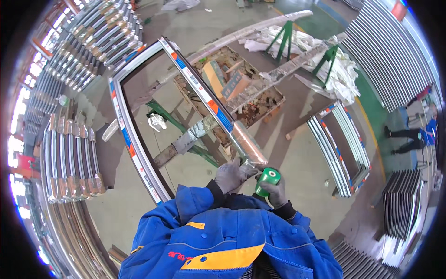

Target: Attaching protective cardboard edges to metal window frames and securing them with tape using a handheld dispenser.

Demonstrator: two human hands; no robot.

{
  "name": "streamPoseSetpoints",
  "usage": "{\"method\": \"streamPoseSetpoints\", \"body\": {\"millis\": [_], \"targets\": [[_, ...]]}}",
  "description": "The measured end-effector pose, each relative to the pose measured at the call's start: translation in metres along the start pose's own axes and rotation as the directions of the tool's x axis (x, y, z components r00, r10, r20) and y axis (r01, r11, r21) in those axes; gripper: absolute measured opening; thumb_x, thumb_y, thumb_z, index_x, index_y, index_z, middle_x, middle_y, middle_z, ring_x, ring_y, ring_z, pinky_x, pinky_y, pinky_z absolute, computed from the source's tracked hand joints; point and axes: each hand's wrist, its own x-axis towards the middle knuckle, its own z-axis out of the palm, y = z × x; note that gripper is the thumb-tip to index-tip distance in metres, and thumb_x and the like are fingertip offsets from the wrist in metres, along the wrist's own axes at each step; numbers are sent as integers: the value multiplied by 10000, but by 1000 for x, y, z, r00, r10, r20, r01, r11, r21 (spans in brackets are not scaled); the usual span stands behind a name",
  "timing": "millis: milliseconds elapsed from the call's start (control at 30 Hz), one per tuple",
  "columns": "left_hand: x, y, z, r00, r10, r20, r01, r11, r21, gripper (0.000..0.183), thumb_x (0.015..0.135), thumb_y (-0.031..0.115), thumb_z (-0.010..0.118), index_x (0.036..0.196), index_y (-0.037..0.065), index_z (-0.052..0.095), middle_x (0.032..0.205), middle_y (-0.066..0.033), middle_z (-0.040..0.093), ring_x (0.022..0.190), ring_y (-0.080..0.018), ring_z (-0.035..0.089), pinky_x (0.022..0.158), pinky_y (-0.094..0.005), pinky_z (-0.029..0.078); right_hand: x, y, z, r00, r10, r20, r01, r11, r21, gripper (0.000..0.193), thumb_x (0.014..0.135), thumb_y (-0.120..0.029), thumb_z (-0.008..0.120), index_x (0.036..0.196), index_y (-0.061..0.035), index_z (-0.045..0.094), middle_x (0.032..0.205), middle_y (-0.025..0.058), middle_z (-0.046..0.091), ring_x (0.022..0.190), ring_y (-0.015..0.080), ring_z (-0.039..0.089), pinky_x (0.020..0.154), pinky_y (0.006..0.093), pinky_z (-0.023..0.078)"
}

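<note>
A large metal frame [121, 114], shaped like a window or door frame with blue, white and orange tape along it, rests tilted in front of me. Shiny clear film [250, 145] covers its near right corner. My left hand [231, 176], in a grey glove, is closed around the frame at that corner, with part of the fingers hidden. A green roll of wrapping film [268, 180] with a pale core is gripped by my gloved right hand [277, 191], just right of the corner.
Wrapped beams [292, 65] on green stands [281, 41] support the frame. Beneath lies a shallow crate [274, 100] of scraps. Smaller frames [341, 149] stack on the floor at right. Wrapped bundles [74, 162] stand left. Another person [418, 137] is at far right.
</note>
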Motion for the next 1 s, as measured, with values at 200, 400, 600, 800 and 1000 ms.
{"method": "streamPoseSetpoints", "body": {"millis": [200,400,600,800,1000], "targets": [[-14,7,4,999,1,-44,-1,1000,-11,611,947,602,616,1119,17,572,1022,-286,691,983,-495,664,810,-572,518,28,-20,-22,937,-87,338,185,945,-269,690,713,-186,949,1285,-45,590,1241,75,673,1120,168,639,989,350,525],[-17,14,14,990,-44,-136,62,989,134,473,966,464,603,1211,60,590,1015,-274,688,973,-492,657,812,-571,519,61,-40,-22,722,-65,689,359,886,-292,680,726,-189,921,1299,-55,579,1188,92,677,1127,204,637,1006,387,505],[-14,7,27,979,-20,-202,56,983,175,389,926,399,621,1137,73,589,1004,-246,681,935,-487,656,802,-583,511,96,-50,-19,459,55,887,495,813,-307,643,723,-242,909,1253,-65,591,1150,125,674,1112,250,643,987,398,506],[-22,32,20,973,-60,-222,112,966,232,335,945,413,608,1087,109,596,978,-232,684,918,-472,660,781,-572,515,113,-53,-17,304,106,947,518,816,-258,625,748,-266,893,1259,-79,586,1161,136,683,1092,288,663,982,403,523],[-26,20,25,971,-11,-239,62,976,208,416,963,454,610,1179,99,623,1012,-208,704,973,-434,678,820,-530,534,108,-50,-22,219,105,970,624,749,-222,669,742,-278,889,1295,-91,560,1185,153,683,1107,320,675,987,429,530]]}}
